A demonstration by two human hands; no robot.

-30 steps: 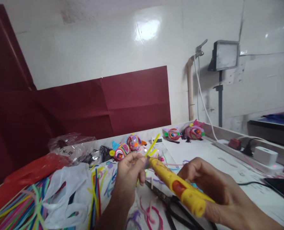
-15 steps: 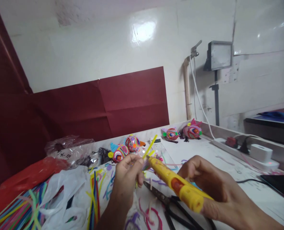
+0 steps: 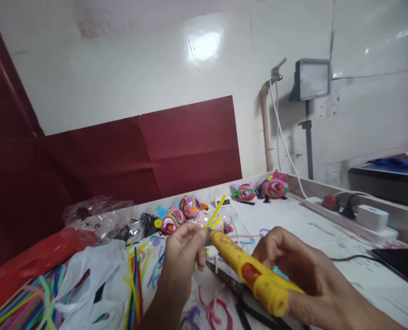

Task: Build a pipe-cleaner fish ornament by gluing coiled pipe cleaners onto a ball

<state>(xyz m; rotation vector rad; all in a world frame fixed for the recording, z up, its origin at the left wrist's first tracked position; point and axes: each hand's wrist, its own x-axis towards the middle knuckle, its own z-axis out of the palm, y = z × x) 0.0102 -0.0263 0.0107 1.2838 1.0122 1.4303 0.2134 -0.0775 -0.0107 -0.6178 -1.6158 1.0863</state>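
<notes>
Yellow glue gun [image 3: 250, 274] gripped in our right hand [image 3: 295, 270], nozzle now nearer left hand [image 3: 183, 254]; left fingertips pinch yellow pipe cleaner [image 3: 215, 213]. Pliers [image 3: 240, 293] lie beneath.

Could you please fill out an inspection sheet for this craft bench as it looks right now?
Surface: white table, marked with scribbles.
Job's things: yellow glue gun; yellow pipe cleaner at its nozzle.
Clutter: pliers, pipe cleaner bundle, plastic bags, four decorated balls.
Grippers: left hand pinches the pipe cleaner; right hand holds the gun.
Cables: power strip, black cord.
Surroundings: white wall, dark red paper, lamp.
</notes>
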